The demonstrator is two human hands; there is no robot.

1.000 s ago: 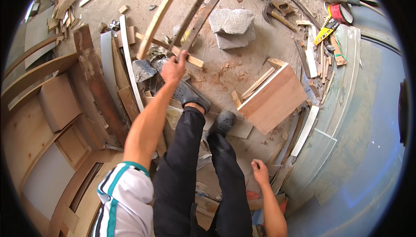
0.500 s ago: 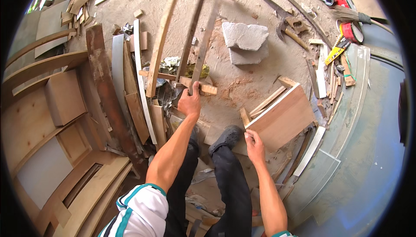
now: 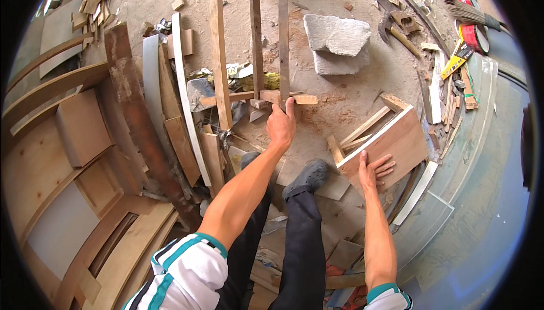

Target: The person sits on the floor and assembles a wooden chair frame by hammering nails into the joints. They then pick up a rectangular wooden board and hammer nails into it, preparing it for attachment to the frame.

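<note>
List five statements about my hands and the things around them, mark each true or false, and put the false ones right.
1. The left hand grips the wooden frame at its near end. True.
2. The right hand is holding a brush. False: it rests spread on the plywood panel.
3. The brush lies at the upper right. True.
4. The rough pale block is left of the frame. False: it is to the right.
5. Both feet are bare. False: dark shoes cover them.

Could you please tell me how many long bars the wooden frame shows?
3: the left bar, the middle bar and the right bar, the last at the left hand; others may be hidden.
</note>
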